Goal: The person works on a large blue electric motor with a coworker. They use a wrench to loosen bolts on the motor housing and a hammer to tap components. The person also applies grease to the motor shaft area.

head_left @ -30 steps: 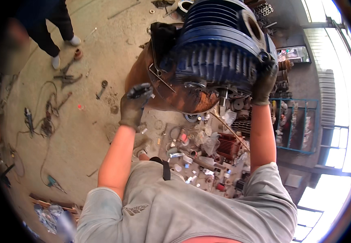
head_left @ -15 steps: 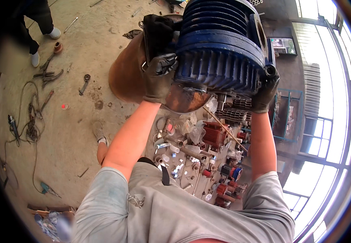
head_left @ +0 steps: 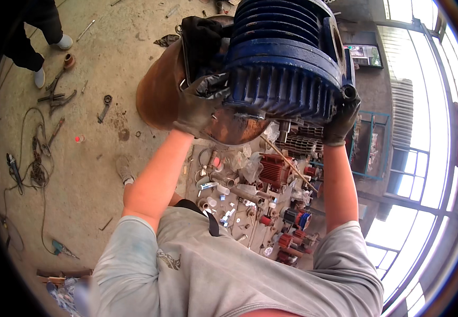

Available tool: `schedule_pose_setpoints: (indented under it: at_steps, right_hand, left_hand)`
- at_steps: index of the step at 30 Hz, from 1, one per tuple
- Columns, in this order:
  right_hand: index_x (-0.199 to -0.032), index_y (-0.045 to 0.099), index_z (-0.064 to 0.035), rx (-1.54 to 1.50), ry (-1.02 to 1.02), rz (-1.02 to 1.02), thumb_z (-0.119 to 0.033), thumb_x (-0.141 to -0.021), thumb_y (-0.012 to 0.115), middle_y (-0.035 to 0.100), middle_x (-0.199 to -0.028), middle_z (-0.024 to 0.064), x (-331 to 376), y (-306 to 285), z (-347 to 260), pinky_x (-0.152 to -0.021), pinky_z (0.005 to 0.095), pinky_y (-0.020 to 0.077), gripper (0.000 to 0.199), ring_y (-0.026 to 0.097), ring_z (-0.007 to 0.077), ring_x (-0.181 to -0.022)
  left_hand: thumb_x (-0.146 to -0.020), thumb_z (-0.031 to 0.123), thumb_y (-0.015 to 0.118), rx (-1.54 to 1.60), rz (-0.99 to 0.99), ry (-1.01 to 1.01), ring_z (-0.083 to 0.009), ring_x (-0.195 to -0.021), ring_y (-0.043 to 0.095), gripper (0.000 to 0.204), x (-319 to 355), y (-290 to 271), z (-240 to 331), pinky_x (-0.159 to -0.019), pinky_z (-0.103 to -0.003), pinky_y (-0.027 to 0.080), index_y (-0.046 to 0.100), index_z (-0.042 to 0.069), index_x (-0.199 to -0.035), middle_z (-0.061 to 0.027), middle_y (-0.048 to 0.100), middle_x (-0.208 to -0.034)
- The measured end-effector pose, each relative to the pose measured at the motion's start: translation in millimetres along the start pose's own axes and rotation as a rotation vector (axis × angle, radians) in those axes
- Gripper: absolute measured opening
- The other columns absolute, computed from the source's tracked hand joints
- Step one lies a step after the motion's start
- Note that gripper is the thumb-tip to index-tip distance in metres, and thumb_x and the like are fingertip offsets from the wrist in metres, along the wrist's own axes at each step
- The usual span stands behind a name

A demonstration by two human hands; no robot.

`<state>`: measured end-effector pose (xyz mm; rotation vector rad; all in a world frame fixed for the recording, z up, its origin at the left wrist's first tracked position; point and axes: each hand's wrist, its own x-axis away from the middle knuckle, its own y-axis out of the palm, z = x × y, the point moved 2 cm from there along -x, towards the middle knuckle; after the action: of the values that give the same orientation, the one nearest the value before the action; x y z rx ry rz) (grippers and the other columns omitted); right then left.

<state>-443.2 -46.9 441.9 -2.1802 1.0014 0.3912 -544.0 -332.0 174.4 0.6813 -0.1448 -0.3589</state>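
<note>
One blue finned motor housing [head_left: 287, 68], and two gloved hands on it: the left hand [head_left: 200, 103] at its left edge, the right hand [head_left: 340, 119] at its lower right corner. One rusty drum [head_left: 160, 90] sits behind the housing, one black cloth [head_left: 202, 37] draped over its top. Below the housing lies one red finned part [head_left: 274, 170] amid scattered small parts, too many to count. Far left of the housing, another person's two shoes [head_left: 54, 53] show.
</note>
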Motion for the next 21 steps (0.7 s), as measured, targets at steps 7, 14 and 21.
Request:
schedule_pose_setpoints:
  at_steps: [7, 14, 21]
  right_hand:
    - [-0.134, 0.062, -0.0073, -0.038, 0.035, -0.016, -0.046, -0.114, 0.037, 0.062, -0.115, 0.0045, 7.1, 2.3, -2.3, -0.097, 0.0351, 0.0465, 0.050, 0.058, 0.0163, -0.102]
    - [-0.137, 0.061, -0.0070, 0.065, -0.004, -0.040, -0.048, -0.114, 0.037, 0.063, -0.119, 0.0059, 1.0, -10.0, 2.3, -0.098, 0.0356, 0.0459, 0.053, 0.057, 0.0175, -0.103]
    - [-0.135, 0.061, -0.0034, -0.159, 0.161, 0.015, -0.043, -0.114, 0.040, 0.065, -0.127, 0.0114, 14.7, 5.1, -4.6, -0.113, 0.0443, 0.0453, 0.049, 0.061, 0.0243, -0.122]
  left_hand:
    - [-0.092, 0.001, 0.081, 0.078, -0.073, -0.112, -0.0113, -0.109, 0.069, 0.039, -2.7, -1.2, 18.6, -0.099, -0.027, 0.055, 0.071, -0.001, -0.129, -0.0061, 0.076, -0.120]
    - [-0.092, 0.006, 0.081, -0.226, 0.121, 0.131, -0.0136, -0.094, 0.073, 0.039, -25.9, 5.5, -1.0, -0.089, -0.028, 0.058, 0.064, 0.003, -0.127, -0.0049, 0.077, -0.104]
    - [-0.086, 0.023, 0.086, -0.668, -0.022, 0.571, -0.0291, -0.139, 0.056, 0.070, -40.4, -10.6, 16.6, -0.112, -0.040, 0.051, 0.055, 0.008, -0.147, -0.0157, 0.061, -0.141]
